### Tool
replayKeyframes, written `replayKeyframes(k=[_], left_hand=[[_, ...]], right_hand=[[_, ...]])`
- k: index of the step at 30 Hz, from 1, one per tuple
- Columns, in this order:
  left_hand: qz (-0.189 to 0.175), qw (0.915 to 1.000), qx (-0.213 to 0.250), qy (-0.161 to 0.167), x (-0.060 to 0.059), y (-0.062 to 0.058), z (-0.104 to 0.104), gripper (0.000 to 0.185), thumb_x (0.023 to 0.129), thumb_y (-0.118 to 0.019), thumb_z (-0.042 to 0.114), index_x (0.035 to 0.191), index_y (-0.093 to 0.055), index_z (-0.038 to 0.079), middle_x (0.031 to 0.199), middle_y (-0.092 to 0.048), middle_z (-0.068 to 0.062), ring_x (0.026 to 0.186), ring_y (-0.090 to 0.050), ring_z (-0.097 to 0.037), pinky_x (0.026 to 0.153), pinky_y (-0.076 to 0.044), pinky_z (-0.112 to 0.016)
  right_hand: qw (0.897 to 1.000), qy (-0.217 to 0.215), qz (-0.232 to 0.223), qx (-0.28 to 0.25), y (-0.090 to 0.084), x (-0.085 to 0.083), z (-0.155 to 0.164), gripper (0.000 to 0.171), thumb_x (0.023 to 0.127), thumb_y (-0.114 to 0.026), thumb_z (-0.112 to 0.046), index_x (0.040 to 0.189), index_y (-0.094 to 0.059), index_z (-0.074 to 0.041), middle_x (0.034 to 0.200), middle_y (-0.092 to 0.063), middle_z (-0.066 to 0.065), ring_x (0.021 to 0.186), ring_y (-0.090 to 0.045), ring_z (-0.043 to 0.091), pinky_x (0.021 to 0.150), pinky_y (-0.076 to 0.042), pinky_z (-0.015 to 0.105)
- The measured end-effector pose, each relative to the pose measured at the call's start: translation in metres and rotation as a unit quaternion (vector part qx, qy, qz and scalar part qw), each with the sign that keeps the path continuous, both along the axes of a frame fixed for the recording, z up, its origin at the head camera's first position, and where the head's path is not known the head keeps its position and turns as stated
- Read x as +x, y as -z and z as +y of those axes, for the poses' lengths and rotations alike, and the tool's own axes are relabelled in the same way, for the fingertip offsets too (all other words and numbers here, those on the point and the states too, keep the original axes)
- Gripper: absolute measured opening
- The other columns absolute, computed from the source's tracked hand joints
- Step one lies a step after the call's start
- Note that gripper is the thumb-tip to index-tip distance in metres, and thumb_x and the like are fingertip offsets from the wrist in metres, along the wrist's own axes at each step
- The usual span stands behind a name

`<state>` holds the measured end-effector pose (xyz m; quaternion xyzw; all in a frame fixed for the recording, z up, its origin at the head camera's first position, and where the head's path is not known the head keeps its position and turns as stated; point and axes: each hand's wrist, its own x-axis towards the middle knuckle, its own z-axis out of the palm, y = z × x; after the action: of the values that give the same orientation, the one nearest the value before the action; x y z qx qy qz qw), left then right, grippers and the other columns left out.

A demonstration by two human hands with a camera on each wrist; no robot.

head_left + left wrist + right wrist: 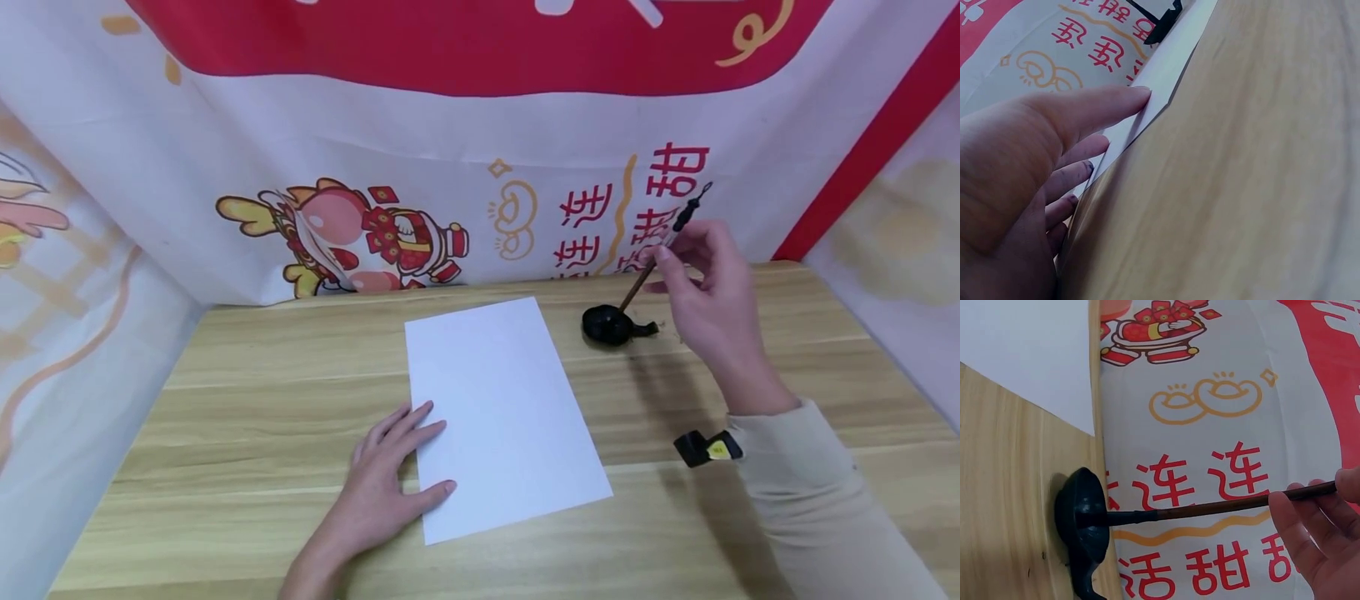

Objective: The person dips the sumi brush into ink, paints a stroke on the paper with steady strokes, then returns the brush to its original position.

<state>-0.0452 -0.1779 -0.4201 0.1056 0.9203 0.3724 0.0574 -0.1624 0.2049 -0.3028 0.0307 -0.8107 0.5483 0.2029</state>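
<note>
1. My right hand (712,287) pinches the brush (660,254) by its upper shaft, near the desk's (225,400) far right edge.
2. Brush long axis slants: tip down-left in the ink dish (611,325), tail loop up-right toward the backdrop.
3. Paper (502,417) lies left of the dish, mid-desk, long axis running near-to-far, slightly skewed.
4. My left hand (382,483) lies flat, fingers spread, pressing the paper's near-left edge.
5. Right hand is nearer the dish.

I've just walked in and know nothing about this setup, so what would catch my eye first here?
Probably the right hand at the far right of the wooden table, holding a brush with its tip in a small black ink dish. Next, the blank white paper in the middle, with the left hand flat on its near left edge.
</note>
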Motion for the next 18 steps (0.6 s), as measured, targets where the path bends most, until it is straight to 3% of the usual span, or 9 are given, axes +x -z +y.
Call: replayKeyframes(k=[9,18], left_hand=[[0.017,0.9999,0.0,0.0,0.0013,0.0001,-0.0006,0.07,0.087,-0.088,0.046,0.15,-0.063,0.029,0.173,-0.042,0.008,0.163,-0.027,-0.035,0.125,-0.015,-0.074],[0.013,0.9999,0.0,0.001,0.0012,-0.0005,0.0003,0.071,0.087,-0.088,0.047,0.151,-0.062,0.029,0.173,-0.042,0.009,0.164,-0.026,-0.035,0.125,-0.014,-0.075]], right_hand=[[0.999,0.007,0.033,0.01,-0.0069,0.0068,0.0001,0.029,0.112,-0.054,-0.015,0.14,-0.054,-0.012,0.121,-0.062,-0.007,0.115,-0.067,0.015,0.082,-0.063,0.016],[0.999,0.003,0.042,0.02,0.0022,0.0094,-0.0011,0.029,0.112,-0.053,-0.013,0.14,-0.053,-0.007,0.121,-0.062,-0.004,0.111,-0.068,0.014,0.079,-0.063,0.017]])
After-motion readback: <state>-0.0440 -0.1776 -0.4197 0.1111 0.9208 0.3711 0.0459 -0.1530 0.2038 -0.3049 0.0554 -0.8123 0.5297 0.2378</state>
